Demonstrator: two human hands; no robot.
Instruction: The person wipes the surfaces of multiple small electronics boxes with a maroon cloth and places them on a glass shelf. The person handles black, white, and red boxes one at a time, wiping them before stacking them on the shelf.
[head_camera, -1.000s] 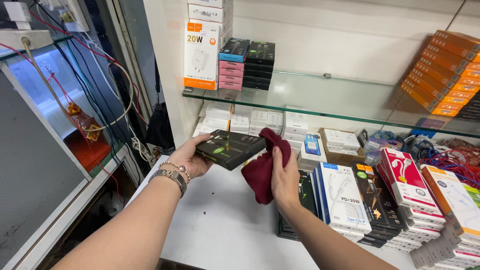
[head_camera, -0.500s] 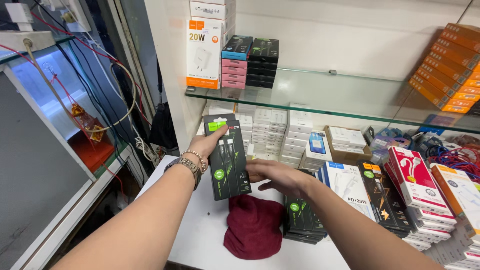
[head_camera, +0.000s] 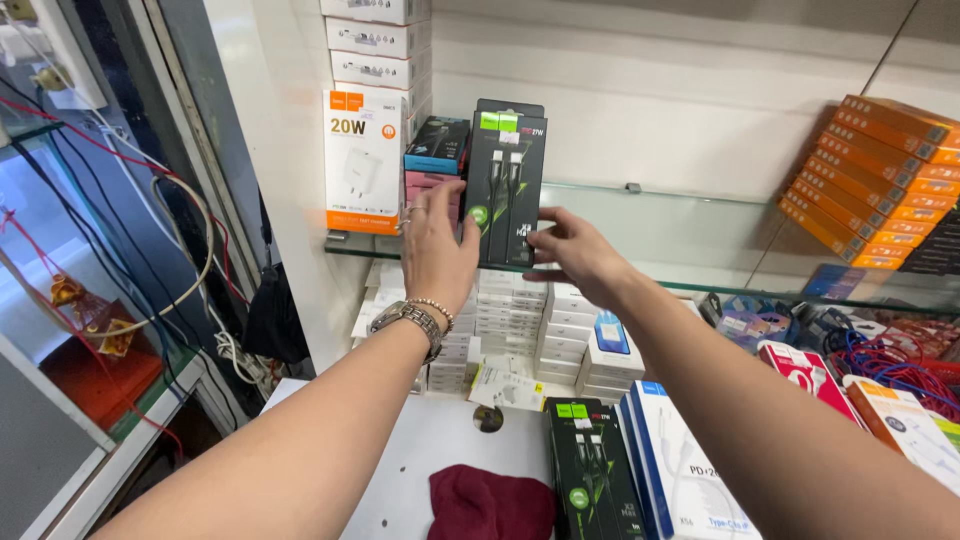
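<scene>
Black cable box (head_camera: 508, 185) stands upright on the glass shelf (head_camera: 690, 285), centre of the frame, pinched between my two hands: my left hand (head_camera: 437, 250) grasps its left edge, my right hand (head_camera: 578, 252) its lower right corner. Lower centre, a maroon cloth (head_camera: 490, 503) lies on the white counter (head_camera: 425, 450), just beside more black boxes (head_camera: 592, 478).

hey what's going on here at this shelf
A person is holding a black cable package upright at the glass shelf, left hand on its left edge and right hand at its lower right. A dark red cloth lies on the white counter below, beside more boxed cables.
</scene>
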